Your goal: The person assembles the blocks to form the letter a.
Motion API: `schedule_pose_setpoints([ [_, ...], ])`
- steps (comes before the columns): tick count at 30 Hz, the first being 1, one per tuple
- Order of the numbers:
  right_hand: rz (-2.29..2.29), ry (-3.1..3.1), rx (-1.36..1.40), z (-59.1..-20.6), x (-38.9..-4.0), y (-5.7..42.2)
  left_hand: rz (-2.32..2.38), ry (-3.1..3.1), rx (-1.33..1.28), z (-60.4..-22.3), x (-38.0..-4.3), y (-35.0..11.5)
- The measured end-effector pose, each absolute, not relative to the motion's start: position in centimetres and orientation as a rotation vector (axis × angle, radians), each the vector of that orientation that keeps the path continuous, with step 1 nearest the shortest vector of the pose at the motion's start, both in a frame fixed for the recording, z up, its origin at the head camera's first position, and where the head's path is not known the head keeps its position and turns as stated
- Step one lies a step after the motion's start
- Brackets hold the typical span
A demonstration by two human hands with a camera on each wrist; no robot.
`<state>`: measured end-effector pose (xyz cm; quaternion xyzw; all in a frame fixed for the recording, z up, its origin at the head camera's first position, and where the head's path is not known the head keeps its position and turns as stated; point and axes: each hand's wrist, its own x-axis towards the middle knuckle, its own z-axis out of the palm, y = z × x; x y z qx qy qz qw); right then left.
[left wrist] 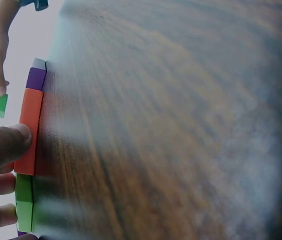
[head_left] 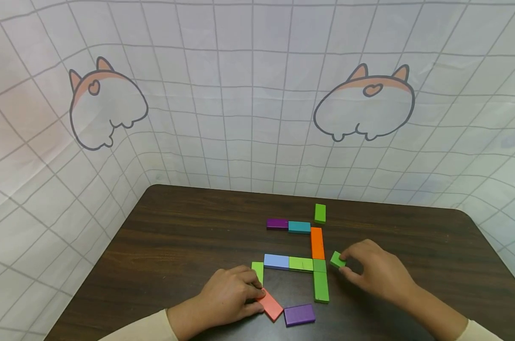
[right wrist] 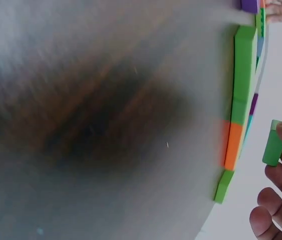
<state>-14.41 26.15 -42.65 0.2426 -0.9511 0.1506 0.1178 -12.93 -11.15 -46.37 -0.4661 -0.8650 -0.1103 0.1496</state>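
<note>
My left hand (head_left: 229,294) pinches a salmon-pink block (head_left: 272,305) that lies slanted on the table, the thumb along its near side. Just beyond the fingers is a light green block (head_left: 258,273); a purple block (head_left: 299,315) lies at the salmon block's right end. Between thumb and fingertips, my right hand (head_left: 383,272) holds a small green block (head_left: 336,260), raised off the table in the right wrist view. Left of it runs a column of an orange block (head_left: 317,243), a small green square (head_left: 319,265) and a longer green block (head_left: 321,287).
A blue block (head_left: 276,261) and a lime block (head_left: 301,264) form a row joining the column. Farther back lie a dark purple block (head_left: 277,224), a teal block (head_left: 299,227) and a green block (head_left: 320,213). The dark wooden table (head_left: 189,222) meets a white gridded curtain (head_left: 232,94).
</note>
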Motion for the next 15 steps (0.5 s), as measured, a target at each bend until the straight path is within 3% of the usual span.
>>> schedule_pose_setpoints([
  [15,0.488,-2.636,0.860,-43.4,-11.9,25.1,-0.314,-2.488,-1.343,-46.5,-13.0,-11.1],
])
